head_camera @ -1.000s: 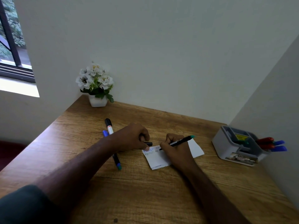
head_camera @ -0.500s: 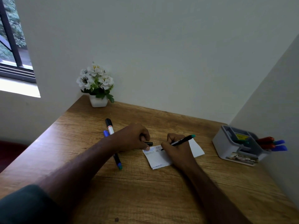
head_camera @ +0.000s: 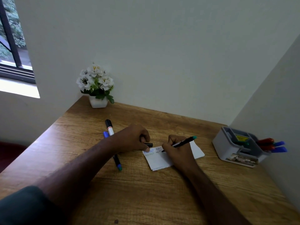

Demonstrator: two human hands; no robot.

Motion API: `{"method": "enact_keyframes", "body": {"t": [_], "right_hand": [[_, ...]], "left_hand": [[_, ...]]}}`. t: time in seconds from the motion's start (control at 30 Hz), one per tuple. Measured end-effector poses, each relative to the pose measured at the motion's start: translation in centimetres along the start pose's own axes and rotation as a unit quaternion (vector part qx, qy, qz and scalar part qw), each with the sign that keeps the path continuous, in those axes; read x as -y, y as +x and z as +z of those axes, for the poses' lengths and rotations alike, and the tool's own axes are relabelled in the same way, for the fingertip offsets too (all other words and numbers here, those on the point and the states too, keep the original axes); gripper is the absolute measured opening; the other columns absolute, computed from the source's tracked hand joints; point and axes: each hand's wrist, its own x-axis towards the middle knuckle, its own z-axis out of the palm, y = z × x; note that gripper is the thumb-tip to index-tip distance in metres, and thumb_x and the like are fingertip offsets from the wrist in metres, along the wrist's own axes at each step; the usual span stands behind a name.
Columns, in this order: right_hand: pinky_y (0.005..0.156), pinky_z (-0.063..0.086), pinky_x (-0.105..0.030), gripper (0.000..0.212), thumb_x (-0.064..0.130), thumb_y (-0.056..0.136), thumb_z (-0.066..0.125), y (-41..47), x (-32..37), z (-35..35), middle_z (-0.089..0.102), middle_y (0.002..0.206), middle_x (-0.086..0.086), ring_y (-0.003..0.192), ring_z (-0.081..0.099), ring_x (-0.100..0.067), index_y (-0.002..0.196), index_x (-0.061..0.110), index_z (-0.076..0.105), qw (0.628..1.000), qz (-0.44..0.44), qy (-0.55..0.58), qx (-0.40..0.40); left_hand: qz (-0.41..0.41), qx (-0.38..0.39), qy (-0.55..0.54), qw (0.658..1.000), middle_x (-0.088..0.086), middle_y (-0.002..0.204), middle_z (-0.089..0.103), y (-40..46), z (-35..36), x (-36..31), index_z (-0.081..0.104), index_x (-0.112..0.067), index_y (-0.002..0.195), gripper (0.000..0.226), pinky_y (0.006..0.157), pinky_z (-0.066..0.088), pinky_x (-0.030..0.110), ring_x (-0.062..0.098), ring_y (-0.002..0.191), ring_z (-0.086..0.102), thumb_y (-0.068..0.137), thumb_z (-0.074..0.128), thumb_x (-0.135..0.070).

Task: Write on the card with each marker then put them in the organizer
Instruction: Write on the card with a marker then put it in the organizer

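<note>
A white card point(head_camera: 159, 160) lay on the wooden desk point(head_camera: 146, 192), with faint lines of writing along its upper edge. A black marker point(head_camera: 181, 142) with a green end was gripped in the right hand point(head_camera: 177, 151), its tip set on the card. A black cap point(head_camera: 148, 145) was held in the curled fingers of the left hand point(head_camera: 131, 138), whose thumb was pressed on the card's corner. Two more markers point(head_camera: 112, 137) lay partly under the left forearm. A grey organizer point(head_camera: 233, 146) stood at the right wall, with red and blue markers seen in it. A pot of white flowers point(head_camera: 96, 85) stood in the far corner.
</note>
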Motion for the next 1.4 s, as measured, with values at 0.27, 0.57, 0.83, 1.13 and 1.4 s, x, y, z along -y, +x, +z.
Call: {"method": "enact_keyframes", "body": {"t": [0.27,0.57,0.83,1.13,1.4], "right_hand": [[0.047,0.039,-0.016,0.025,0.01,0.08,0.067,0.1,0.0,0.1,0.061,0.062,-0.009,0.057,0.053,-0.005,0.06,0.008,0.053,1.0,-0.005,0.002,-0.002],[0.047,0.038,-0.014,0.026,0.008,0.079,0.067,0.1,0.1,0.1,0.054,0.056,0.0,0.053,0.049,0.0,0.058,0.009,0.051,1.0,-0.017,0.016,-0.006],[0.048,0.038,-0.015,0.031,0.006,0.08,0.065,0.0,0.1,-0.1,0.054,0.055,0.001,0.056,0.052,-0.003,0.055,0.014,0.048,1.0,-0.016,0.022,0.0],[0.052,0.041,-0.017,0.028,0.005,0.083,0.063,0.2,0.1,-0.9,0.053,0.052,0.01,0.054,0.052,0.002,0.058,0.008,0.051,0.998,-0.007,0.059,-0.034],[0.048,0.037,-0.012,0.034,0.007,0.081,0.065,0.1,-0.1,-0.7,0.051,0.05,0.012,0.053,0.049,0.003,0.054,0.018,0.047,1.0,-0.012,0.025,0.0]], "left_hand": [[0.001,0.001,0.005,1.0,-0.007,0.089,0.062,0.1,0.0,0.1,0.068,-0.016,0.107,0.035,0.067,0.044,0.02,0.01,0.083,0.058,0.076,0.08,-0.026],[0.003,-0.006,0.005,1.0,-0.012,0.084,0.06,0.1,0.1,0.2,0.069,-0.017,0.104,0.033,0.063,0.039,0.017,0.004,0.075,0.055,0.075,0.08,-0.027],[0.01,-0.009,0.008,1.0,-0.01,0.081,0.06,0.1,0.1,0.1,0.069,-0.016,0.103,0.032,0.062,0.041,0.018,0.006,0.075,0.055,0.075,0.081,-0.025],[0.0,-0.003,0.002,1.0,-0.01,0.083,0.061,0.1,0.1,0.1,0.069,-0.017,0.104,0.032,0.062,0.04,0.018,0.005,0.074,0.055,0.075,0.08,-0.025],[0.0,-0.002,0.005,1.0,-0.011,0.085,0.061,0.0,0.0,0.0,0.068,-0.017,0.106,0.033,0.062,0.039,0.015,0.004,0.076,0.056,0.076,0.08,-0.025]]}}
